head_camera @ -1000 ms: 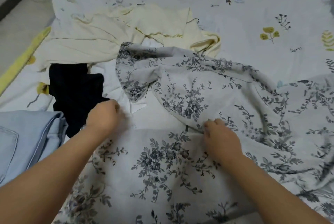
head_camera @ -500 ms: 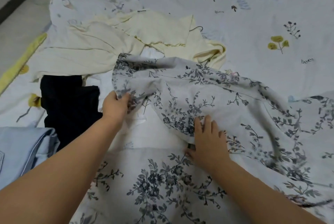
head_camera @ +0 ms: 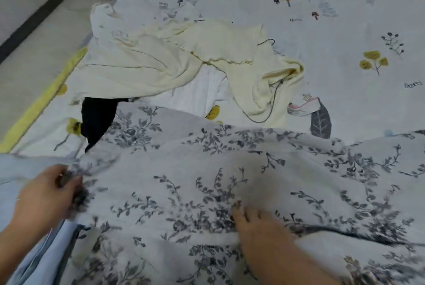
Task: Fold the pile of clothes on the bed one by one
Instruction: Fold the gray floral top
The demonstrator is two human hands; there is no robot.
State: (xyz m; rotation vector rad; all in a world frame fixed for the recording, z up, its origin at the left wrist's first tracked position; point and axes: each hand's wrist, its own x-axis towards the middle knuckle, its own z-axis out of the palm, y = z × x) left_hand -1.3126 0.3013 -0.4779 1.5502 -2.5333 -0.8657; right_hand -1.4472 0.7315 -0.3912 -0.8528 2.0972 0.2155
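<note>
The left hand pinches the near-left edge of the floral garment; the right hand presses flat on it, fingers relaxed. Best to draw that edge across evenly — anchoring the middle — so the fold lands straight.

- One view only, from the person's head, looking forward and steeply down onto the bed.
- It sits close — both forearms enter from the bottom edge of the picture.
- The bed's left edge runs diagonally up the left side, floor beyond it.
- Wide-angle; the near part is blurred.
</note>
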